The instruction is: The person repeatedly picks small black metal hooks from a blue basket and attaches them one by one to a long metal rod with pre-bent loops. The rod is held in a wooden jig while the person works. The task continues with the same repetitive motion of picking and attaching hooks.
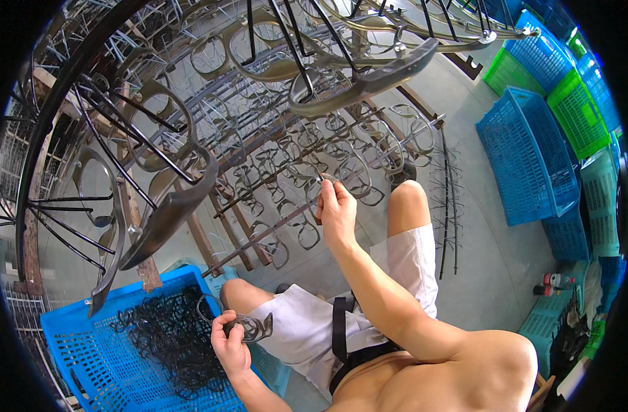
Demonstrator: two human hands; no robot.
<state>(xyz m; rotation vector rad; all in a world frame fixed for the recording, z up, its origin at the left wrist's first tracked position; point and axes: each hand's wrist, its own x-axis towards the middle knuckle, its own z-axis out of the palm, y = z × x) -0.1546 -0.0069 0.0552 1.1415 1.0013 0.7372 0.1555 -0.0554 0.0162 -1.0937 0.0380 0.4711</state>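
Right hand (339,214) out at mid-frame, thumb and forefinger pressed together, pinching a bent metal loop (320,177) beside the rack; my own fingertips cover the contact, so I cannot tell whether the loop is hooked on anything. Left hand (233,347) low, left of centre, fingers curled around a small bunch of looped metal pieces (258,327), thumb laid over them, bunch sticking out to the right above my pale shorts (300,319). Just beside that hand, lower left of the frame, a blue mesh crate (87,343) with a dark tangle of similar pieces (180,343) inside. More loops hang in rows along the thin rack rod (259,239) and across the upper middle. Nearest the camera, top and upper left: big curved metal pieces (170,226) on black wire spokes. Right edge: an open blue basket (527,154) on the grey floor (479,275), tipped over, a bright green crate (578,113) beside it.
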